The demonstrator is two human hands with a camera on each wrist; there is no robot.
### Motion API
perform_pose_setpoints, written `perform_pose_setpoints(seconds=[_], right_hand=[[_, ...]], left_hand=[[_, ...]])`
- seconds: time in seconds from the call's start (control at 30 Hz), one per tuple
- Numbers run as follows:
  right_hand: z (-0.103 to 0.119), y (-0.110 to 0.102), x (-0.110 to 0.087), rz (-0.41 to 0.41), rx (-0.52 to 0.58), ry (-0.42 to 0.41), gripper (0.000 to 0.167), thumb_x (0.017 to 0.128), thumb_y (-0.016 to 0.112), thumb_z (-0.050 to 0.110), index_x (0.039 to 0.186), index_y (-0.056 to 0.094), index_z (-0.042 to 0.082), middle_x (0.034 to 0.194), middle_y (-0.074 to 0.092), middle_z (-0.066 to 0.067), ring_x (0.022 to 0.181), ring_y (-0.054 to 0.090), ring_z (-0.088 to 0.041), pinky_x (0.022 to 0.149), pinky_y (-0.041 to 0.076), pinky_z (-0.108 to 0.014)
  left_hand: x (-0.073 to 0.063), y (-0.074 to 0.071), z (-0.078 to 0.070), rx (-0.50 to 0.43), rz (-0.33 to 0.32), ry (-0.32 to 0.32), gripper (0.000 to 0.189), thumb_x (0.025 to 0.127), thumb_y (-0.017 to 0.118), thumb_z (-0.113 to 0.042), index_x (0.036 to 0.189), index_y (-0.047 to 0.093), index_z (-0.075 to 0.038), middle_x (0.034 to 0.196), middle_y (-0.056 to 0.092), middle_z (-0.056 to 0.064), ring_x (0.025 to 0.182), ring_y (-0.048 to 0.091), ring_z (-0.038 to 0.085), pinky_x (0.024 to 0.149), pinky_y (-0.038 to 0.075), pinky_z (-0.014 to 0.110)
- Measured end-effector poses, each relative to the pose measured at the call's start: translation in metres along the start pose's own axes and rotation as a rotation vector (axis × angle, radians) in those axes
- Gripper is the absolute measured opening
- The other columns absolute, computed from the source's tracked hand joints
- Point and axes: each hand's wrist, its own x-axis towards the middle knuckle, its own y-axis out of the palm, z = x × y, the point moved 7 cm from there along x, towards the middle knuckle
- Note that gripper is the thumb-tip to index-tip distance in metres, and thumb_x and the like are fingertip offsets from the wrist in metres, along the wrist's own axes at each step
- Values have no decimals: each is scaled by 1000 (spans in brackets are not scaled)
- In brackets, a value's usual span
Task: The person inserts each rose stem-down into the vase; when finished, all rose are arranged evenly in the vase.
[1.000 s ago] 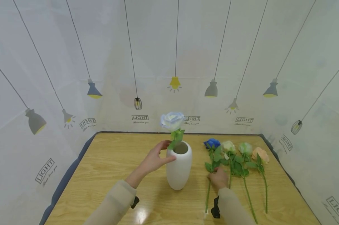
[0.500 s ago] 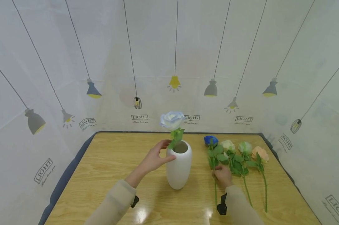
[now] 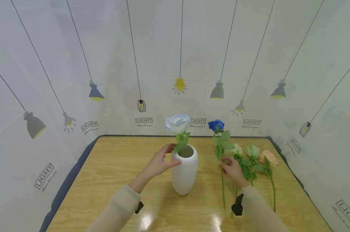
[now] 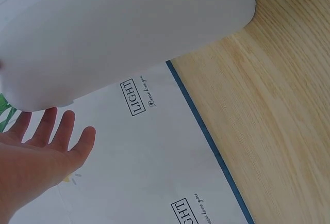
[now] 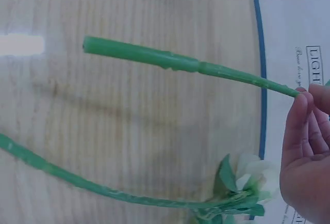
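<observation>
And here's the white vase, standing upright on the counter, with one pale blue-white rose in it, leaning to the left of the mouth, leaves over the rim, bloom high above. The left hand has hold of the vase near the top, thumb on the near side, fingers spread around the far left, a wide, light grip. Over to the right, the blue rose! The right hand pinches its stem between thumb and fingertips, and it's in the air, well apart from the vase. Its long axis runs away from the person, bloom far and raised, cut end near and lower, above the counter. Beside that hand lie the cream rose, the greenish rose and the peach rose, all blooms to the far edge, stems towards the person.
</observation>
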Motion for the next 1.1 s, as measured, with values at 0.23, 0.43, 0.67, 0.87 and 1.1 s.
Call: perform_pose_setpoints(seconds=[0.23, 0.43, 0.67, 0.87, 1.1], right_hand=[[38, -3, 2, 44, 35, -72, 32, 90, 53, 12, 115, 43, -7, 95, 57, -25, 67, 56, -27, 61, 49, -34], [72, -6, 4, 87, 71, -173, 33, 90, 52, 12, 114, 42, -8, 93, 57, -25, 64, 56, -23, 58, 50, -32], [110, -11, 1, 120, 68, -306, 34, 89, 54, 15, 114, 44, -6, 92, 58, -23, 66, 57, -25, 59, 50, -30], [143, -11, -5, 146, 58, -397, 31, 90, 53, 14, 112, 45, -5, 91, 60, -21, 65, 56, -25, 57, 49, -31], [178, -6, -14, 136, 48, -463, 31, 89, 55, 19, 113, 47, 0, 89, 62, -13, 69, 56, -26, 61, 49, -32]], left_hand=[[0, -1, -1, 8, -3, 3, 64, 76, 67, -41, 128, 41, -16, 122, 47, 0, 112, 43, 18, 91, 34, 43], [0, 0, 0, 9, 0, 4, 64, 76, 67, -41, 128, 41, -16, 122, 48, -1, 111, 43, 16, 92, 33, 40], [1, 0, 0, 6, -1, 5, 65, 75, 67, -42, 128, 41, -16, 122, 48, 0, 112, 43, 18, 92, 33, 45], [1, 0, 0, 1, 3, 11, 66, 75, 67, -42, 129, 40, -15, 123, 47, 2, 112, 42, 20, 92, 32, 48], [0, -1, -3, 8, -2, 37, 64, 76, 68, -39, 129, 41, -14, 121, 48, 2, 111, 43, 18, 93, 32, 42]])
